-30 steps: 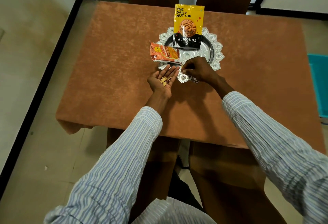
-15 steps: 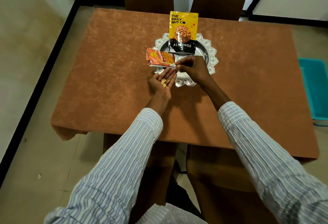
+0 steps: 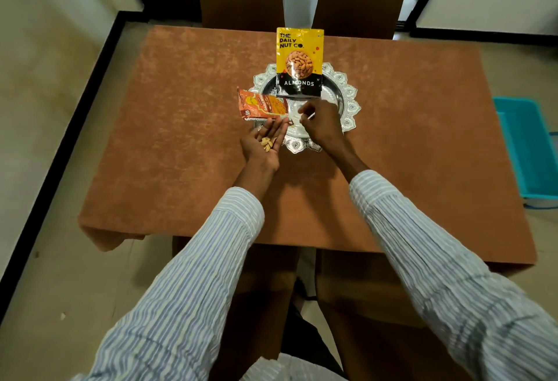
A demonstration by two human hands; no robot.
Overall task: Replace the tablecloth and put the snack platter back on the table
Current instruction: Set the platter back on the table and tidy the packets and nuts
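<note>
Brown tablecloth spread flat over the counter, near-left corner drooping. Orange snack packet lying long axis left-right across the platter's left rim. Left hand palm up, grip apart, cradling pale nut pieces. Silver scalloped snack platter at counter centre, toward the far edge. Upright yellow pouch reading "THE DAILY NUT CO." and "ALMONDS". Right hand over the platter, grip pinching something small and pale. Teal bin on tiled floor, right.
</note>
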